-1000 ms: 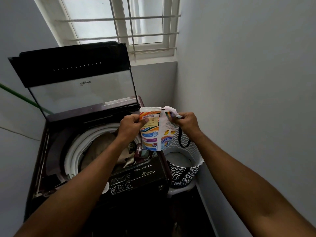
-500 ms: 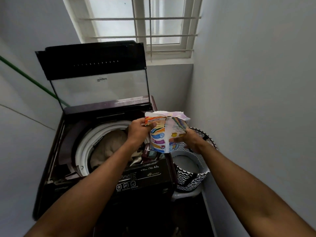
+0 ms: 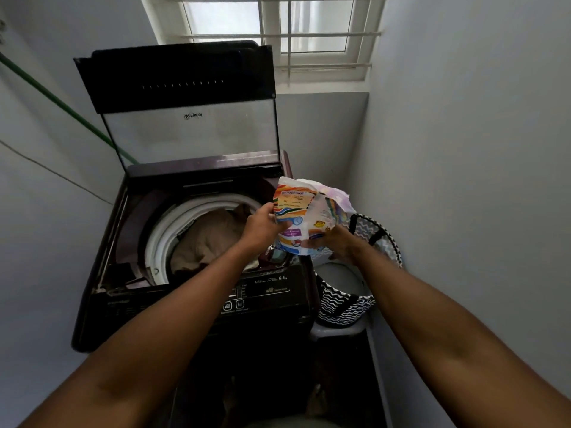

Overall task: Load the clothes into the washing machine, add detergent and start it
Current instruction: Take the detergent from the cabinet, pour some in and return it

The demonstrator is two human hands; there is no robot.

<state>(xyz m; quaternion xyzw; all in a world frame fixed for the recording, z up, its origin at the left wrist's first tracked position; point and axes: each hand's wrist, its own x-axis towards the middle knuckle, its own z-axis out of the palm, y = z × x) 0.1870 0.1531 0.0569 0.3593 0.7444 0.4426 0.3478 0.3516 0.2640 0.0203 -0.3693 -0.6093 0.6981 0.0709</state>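
**Both hands on the detergent pouch above the open washer**

Over the machine's front right corner, two bare forearms reach in from the bottom edge, and both hands grip one thing. Left hand curls round the left edge of the detergent pouch, thumb across its printed face. Right hand holds the pouch's lower right corner from below, fingers wrapped under it. The pouch stands upright, its torn top crumpled and gaping. Just beneath, the control panel of the washing machine runs along the front. At ten o'clock from the pouch, beige clothes fill the white-rimmed drum. At four o'clock, a zigzag-patterned laundry basket sits beside the machine. Further back, the lid stands raised, and at twelve o'clock a barred window glows.
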